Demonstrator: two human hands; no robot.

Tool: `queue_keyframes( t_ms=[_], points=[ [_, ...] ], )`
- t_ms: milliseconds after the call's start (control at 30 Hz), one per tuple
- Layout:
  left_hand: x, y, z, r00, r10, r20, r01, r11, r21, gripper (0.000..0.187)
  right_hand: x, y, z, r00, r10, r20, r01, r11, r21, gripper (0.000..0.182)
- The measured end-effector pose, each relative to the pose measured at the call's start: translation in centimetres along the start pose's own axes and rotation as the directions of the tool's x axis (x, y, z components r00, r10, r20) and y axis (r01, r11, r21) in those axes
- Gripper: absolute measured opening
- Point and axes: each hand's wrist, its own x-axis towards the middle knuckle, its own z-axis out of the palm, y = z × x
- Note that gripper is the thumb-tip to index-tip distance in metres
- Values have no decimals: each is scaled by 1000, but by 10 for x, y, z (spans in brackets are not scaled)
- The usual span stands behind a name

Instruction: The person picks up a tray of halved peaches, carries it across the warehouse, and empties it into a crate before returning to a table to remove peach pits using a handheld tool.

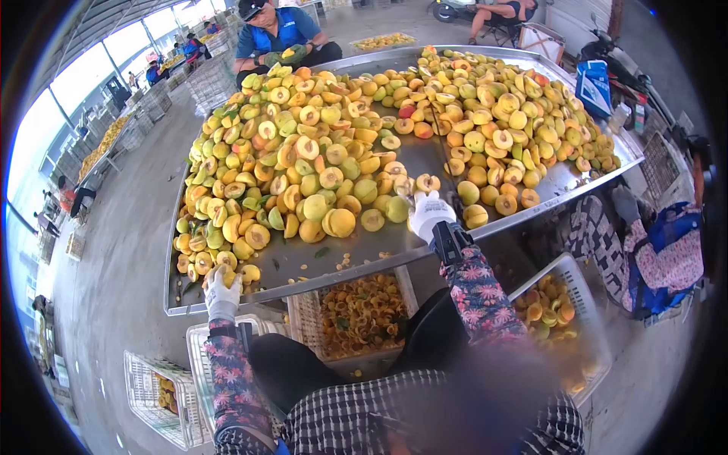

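A large heap of yellow peaches [309, 148], many cut in half with pits showing, covers the metal table [356, 258]. My right hand [431, 212], in a white glove, is at the heap's near edge with its fingers closed around a peach half [427, 183]. At the table's near left corner, my gloved left hand [223, 296] has its fingers curled on a yellow peach piece [230, 278], partly hidden by the fingers. Loose pits and a leaf [322, 252] lie on the metal between my hands.
Below the table edge stands a crate [305, 322] of peach scraps. A white crate [599, 334] of peach halves is at my right, and another crate [155, 371] at my left. Across the table a person [284, 34] sits holding fruit. A blue box [594, 87] stands behind the right end.
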Motion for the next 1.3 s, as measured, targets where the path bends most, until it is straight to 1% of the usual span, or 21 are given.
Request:
queue_keyframes(
  t_ms=[67,167,233,300,333,367,400,433,500,567,600,700,767,833,900,967,1033,1100,1167,1233,1300],
  points=[
    [2,-11,3,996,-86,-34,89,991,96,64,2,-6,14,998,-50,-41,55,991,120,41],
    [15,-18,4,987,-127,94,130,991,-20,70,-3,-12,42,987,-133,-93,160,888,430,36],
    [14,2,-14,977,-49,207,69,993,-94,72,-9,-17,24,969,-244,-24,222,829,514,36],
    [27,-13,9,974,171,150,-133,964,-231,68,14,-10,27,900,-305,-311,426,764,484,33],
    [29,-9,3,910,192,368,58,819,-571,65,15,-22,-4,924,-179,-339,305,879,366,33],
    [34,1,0,798,300,522,302,552,-777,63,32,-13,-8,941,-97,-323,234,878,418,32],
    [28,22,-11,821,279,498,287,552,-783,57,61,4,11,856,-111,-505,279,922,270,24],
    [45,8,14,886,384,259,-128,740,-660,52,83,19,20,864,-111,-491,224,958,178,29],
    [54,33,-8,936,297,192,-155,833,-532,49,92,21,11,922,-15,-387,71,989,132,36],
    [69,44,-11,938,276,211,-106,806,-582,49,112,23,24,954,149,-260,-108,980,166,42],
    [74,55,-16,934,263,243,-85,821,-565,49,139,35,47,966,169,-198,-104,948,300,43],
    [91,68,-6,914,341,220,-199,850,-488,51,139,28,72,948,97,-303,56,887,459,45],
    [100,97,-11,894,404,192,-272,831,-485,51,112,-7,65,952,50,-302,31,966,257,42],
    [114,130,-15,867,490,90,-412,807,-423,52,90,-23,68,950,-42,-310,145,937,319,38],
    [137,158,2,862,507,-30,-479,792,-380,57,68,-43,69,980,-146,-132,194,823,534,35],
    [162,194,16,877,470,-104,-480,838,-258,62,51,-57,82,893,-315,-321,422,835,354,31],
    [180,232,19,921,386,-58,-389,904,-178,67,42,-64,69,880,-345,-326,457,800,389,29],
    [210,256,44,898,419,-133,-429,901,-62,68,42,-61,61,925,-326,-195,379,756,533,31],
    [212,275,49,916,388,-100,-380,921,90,65,42,-59,66,901,-334,-277,427,799,424,32],
    [209,285,54,936,350,-34,-348,936,46,55,42,-60,66,896,-344,-282,438,792,425,31],
    [207,291,54,897,438,-56,-440,896,-51,45,45,-60,70,906,-337,-254,417,812,408,31]
  ],
)
